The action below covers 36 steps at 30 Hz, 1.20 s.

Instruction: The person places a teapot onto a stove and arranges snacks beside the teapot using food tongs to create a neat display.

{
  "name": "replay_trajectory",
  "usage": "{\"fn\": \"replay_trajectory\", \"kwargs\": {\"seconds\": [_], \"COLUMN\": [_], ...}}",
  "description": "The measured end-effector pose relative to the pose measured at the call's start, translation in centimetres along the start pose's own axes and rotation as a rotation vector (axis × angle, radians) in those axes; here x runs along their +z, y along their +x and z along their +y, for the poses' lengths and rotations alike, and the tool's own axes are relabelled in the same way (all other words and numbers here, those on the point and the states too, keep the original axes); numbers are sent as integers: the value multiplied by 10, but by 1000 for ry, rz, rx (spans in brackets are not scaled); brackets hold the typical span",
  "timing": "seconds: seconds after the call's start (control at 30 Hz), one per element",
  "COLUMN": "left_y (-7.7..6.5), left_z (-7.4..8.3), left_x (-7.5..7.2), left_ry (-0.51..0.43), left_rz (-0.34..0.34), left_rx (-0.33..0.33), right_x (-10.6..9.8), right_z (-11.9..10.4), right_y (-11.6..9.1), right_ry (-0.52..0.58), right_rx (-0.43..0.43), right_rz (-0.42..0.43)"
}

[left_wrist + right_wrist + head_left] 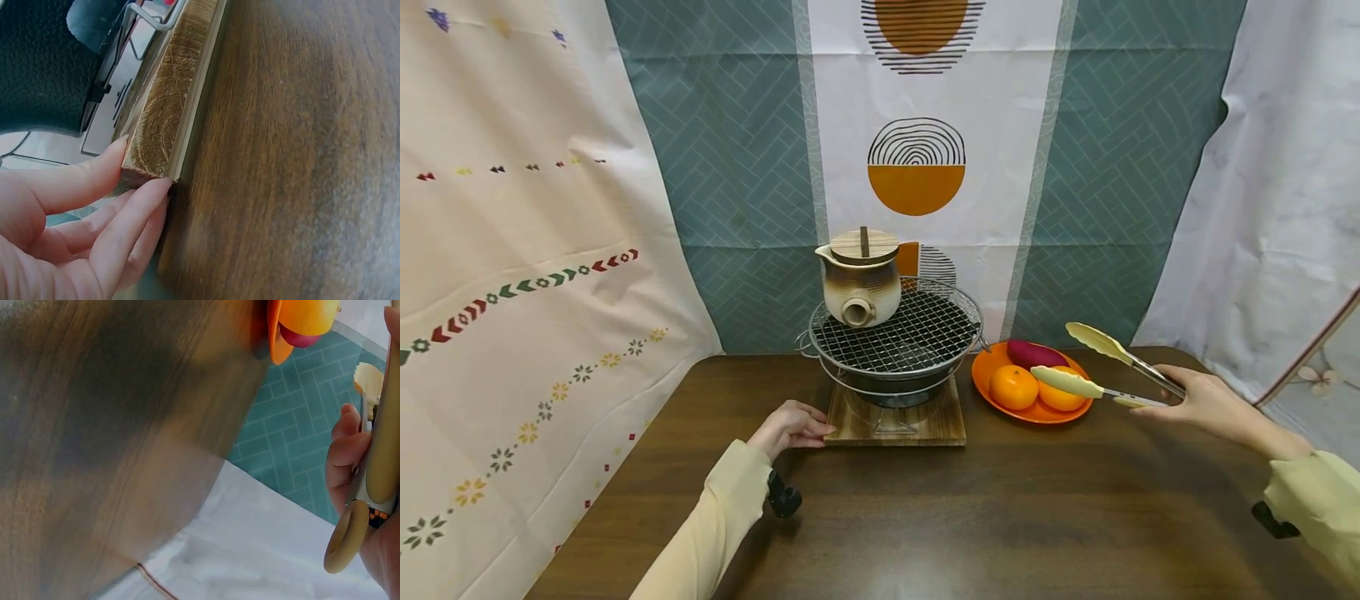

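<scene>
My left hand (792,427) pinches the near left corner of a square wooden board (848,423). In the left wrist view the thumb lies against the board's upper edge (153,128), fingertips at its lower edge. On that board stands a round tabletop grill (940,340) with a wire mesh top. A clay teapot (880,292) with a wooden lid sits toward the left of the mesh. My right hand (1206,404) holds metal tongs (1075,384) with cream tips, spread apart. Those tips reach over an orange plate (982,385) bearing two oranges (1012,387) and a purple sweet potato (1033,352).
The brown wooden table (1000,517) stretches in front of the grill and plate. A patterned curtain (737,167) hangs right behind them. Pale cloths (535,400) hang along both sides. A black wrist camera (783,497) sits below the left sleeve.
</scene>
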<state>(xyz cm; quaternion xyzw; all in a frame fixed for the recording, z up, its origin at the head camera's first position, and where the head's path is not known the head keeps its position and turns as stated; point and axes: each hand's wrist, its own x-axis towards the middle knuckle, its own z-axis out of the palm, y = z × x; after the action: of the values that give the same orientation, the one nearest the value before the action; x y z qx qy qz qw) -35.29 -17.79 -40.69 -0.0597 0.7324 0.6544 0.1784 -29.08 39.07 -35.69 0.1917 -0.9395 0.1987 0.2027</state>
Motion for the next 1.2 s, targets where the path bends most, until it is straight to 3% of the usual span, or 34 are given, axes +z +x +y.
{"fn": "replay_trajectory", "kwargs": {"seconds": [0.27, 0.53, 0.67, 0.7, 0.8, 0.9, 0.97, 1.2], "left_y": [3, 2, 11, 23, 28, 22, 8, 4], "left_z": [0, 1, -4, -12, -15, -13, -5, -2], "left_x": [-1, 0, -4, -10, -12, -9, -3, -2], "left_ry": [11, 15, 31, 16, 27, 43, 65, 41], "left_rz": [-1, 19, 4, -35, -54, -34, 1, -20], "left_rx": [15, -4, 8, 29, 33, 26, 21, 15], "right_x": [-7, -10, -9, -8, -8, -8, -7, -7], "right_z": [3, 6, 6, 6, 7, 8, 8, 7], "right_y": [-1, -4, -5, -6, -7, -8, -8, -9], "right_ry": [-3, -36, -48, -48, -32, -16, -4, 12], "right_rx": [62, 90, 90, 93, 110, 118, 123, 149], "right_rz": [-94, -136, -142, -145, -171, -204, -220, -250]}}
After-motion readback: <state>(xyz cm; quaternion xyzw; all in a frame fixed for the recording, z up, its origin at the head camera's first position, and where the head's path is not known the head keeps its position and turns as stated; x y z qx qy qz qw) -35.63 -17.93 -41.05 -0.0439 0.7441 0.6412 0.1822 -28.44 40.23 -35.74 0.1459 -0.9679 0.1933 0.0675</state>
